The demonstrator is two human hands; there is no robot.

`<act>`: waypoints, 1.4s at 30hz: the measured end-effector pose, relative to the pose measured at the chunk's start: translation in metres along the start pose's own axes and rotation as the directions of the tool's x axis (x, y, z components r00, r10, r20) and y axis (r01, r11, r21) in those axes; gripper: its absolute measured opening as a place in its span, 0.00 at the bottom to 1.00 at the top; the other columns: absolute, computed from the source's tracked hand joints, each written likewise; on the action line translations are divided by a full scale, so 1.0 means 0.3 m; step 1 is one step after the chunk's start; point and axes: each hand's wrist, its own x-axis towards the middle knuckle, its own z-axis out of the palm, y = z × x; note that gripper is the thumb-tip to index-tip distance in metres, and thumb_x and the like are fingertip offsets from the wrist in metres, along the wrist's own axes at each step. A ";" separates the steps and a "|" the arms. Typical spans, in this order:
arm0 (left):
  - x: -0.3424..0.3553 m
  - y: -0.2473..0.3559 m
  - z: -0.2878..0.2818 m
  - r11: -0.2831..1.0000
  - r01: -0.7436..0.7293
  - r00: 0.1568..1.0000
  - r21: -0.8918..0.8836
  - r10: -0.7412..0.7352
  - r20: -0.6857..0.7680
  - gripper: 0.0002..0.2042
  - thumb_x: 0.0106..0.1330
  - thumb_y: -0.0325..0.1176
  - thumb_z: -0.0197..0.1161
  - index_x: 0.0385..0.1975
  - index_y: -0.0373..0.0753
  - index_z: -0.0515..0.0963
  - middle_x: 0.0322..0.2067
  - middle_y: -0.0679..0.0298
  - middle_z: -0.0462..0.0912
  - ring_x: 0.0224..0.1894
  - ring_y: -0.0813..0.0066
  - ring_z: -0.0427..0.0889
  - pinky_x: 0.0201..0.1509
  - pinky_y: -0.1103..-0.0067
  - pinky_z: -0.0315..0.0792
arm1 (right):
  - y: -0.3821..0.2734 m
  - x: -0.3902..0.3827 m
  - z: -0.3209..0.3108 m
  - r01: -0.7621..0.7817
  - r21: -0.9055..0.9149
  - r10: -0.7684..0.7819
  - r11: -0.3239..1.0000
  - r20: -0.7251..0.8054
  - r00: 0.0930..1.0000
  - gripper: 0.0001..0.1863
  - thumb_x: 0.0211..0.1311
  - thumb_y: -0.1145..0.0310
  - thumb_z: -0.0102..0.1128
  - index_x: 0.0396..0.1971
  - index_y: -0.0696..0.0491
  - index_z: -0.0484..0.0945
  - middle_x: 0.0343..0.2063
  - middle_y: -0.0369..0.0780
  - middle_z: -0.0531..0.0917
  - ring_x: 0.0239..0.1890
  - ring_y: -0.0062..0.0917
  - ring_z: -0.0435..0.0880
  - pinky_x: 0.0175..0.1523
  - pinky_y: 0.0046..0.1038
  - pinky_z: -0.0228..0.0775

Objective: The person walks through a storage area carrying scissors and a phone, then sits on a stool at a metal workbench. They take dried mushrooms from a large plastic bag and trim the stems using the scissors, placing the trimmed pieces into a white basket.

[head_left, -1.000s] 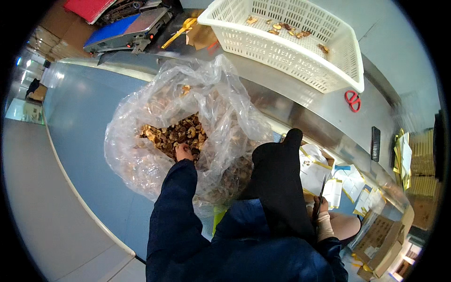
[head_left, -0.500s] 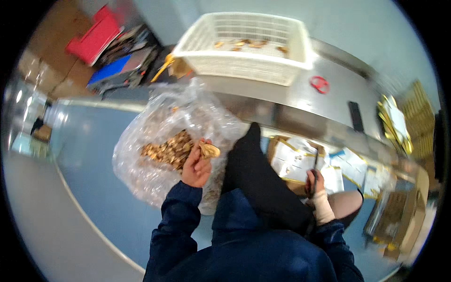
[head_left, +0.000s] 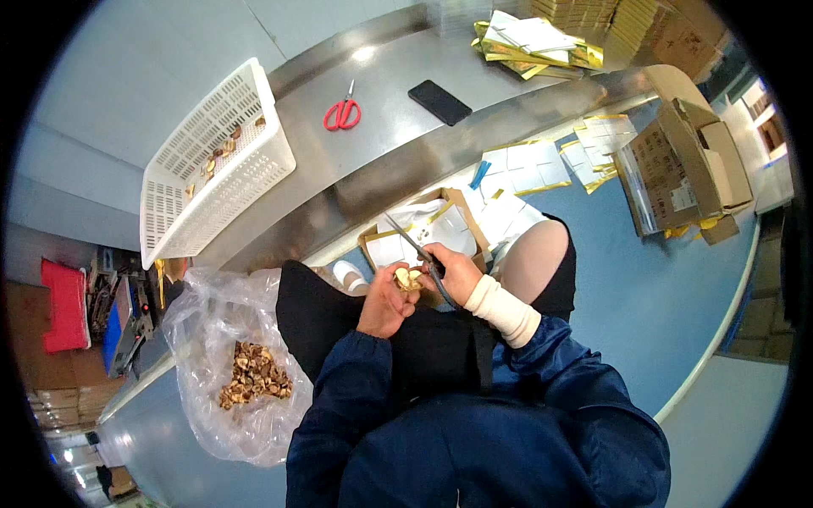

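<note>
My left hand (head_left: pixel 385 307) is closed on a dried mushroom (head_left: pixel 407 278), its pale yellow side showing. Close beside it, my right hand (head_left: pixel 456 275) grips dark scissors (head_left: pixel 408 240), whose long blade points up and to the left. The mushroom is between the two hands, above my lap; whether the scissors touch it cannot be made out. On the floor to the left, a clear plastic bag (head_left: pixel 193 334) spreads around a heap of brown and yellowish dried mushrooms (head_left: pixel 254 372). Beyond my hands stands a small cardboard box (head_left: pixel 468 210) with white sheets in it.
A white plastic basket (head_left: pixel 275 152) holding a few mushrooms stands on the steel bench (head_left: pixel 381 127). Red-handled scissors (head_left: pixel 343 113), a black phone (head_left: pixel 439 102) and flat packets (head_left: pixel 533 42) lie there too. White sheets (head_left: pixel 525 167) and an open carton (head_left: pixel 677 173) are on the blue floor.
My left hand has brought the mushroom from the bag over to my right hand. The scissors have come toward it. The view has swung to the right.
</note>
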 end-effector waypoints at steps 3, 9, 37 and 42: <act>0.031 -0.016 -0.053 0.971 -0.012 0.995 0.239 0.035 -0.090 0.06 0.64 0.34 0.46 0.36 0.40 0.66 0.31 0.63 0.75 0.27 0.74 0.75 0.20 0.83 0.67 | -0.011 0.012 0.010 0.058 -0.081 -0.059 0.995 -0.012 0.998 0.18 0.45 0.73 0.62 0.39 0.56 0.69 0.22 0.43 0.76 0.25 0.29 0.77 0.31 0.26 0.68; 0.061 -0.021 -0.050 0.973 -0.139 0.953 0.183 0.181 -0.241 0.14 0.62 0.28 0.48 0.48 0.36 0.64 0.39 0.61 0.73 0.32 0.73 0.75 0.27 0.81 0.71 | 0.092 0.068 -0.001 -0.294 0.643 0.341 0.708 0.054 0.939 0.15 0.47 0.71 0.60 0.34 0.58 0.68 0.19 0.35 0.73 0.20 0.17 0.74 0.26 0.19 0.65; 0.094 -0.095 -0.203 0.709 -0.283 0.688 0.646 0.619 -0.378 0.07 0.52 0.24 0.59 0.31 0.35 0.71 0.27 0.67 0.74 0.30 0.82 0.71 0.34 0.86 0.66 | 0.137 -0.008 0.176 -0.085 -0.257 0.134 0.963 0.180 0.974 0.27 0.44 0.49 0.60 0.31 0.61 0.71 0.26 0.50 0.75 0.32 0.43 0.75 0.38 0.35 0.67; 0.104 -0.109 -0.200 0.532 -0.220 0.625 0.818 0.721 -0.300 0.08 0.51 0.24 0.60 0.30 0.33 0.71 0.27 0.64 0.74 0.30 0.81 0.72 0.33 0.85 0.67 | 0.123 -0.024 0.177 -0.225 -0.256 0.283 0.940 0.218 0.934 0.28 0.48 0.46 0.56 0.30 0.61 0.71 0.21 0.51 0.77 0.27 0.43 0.77 0.34 0.35 0.69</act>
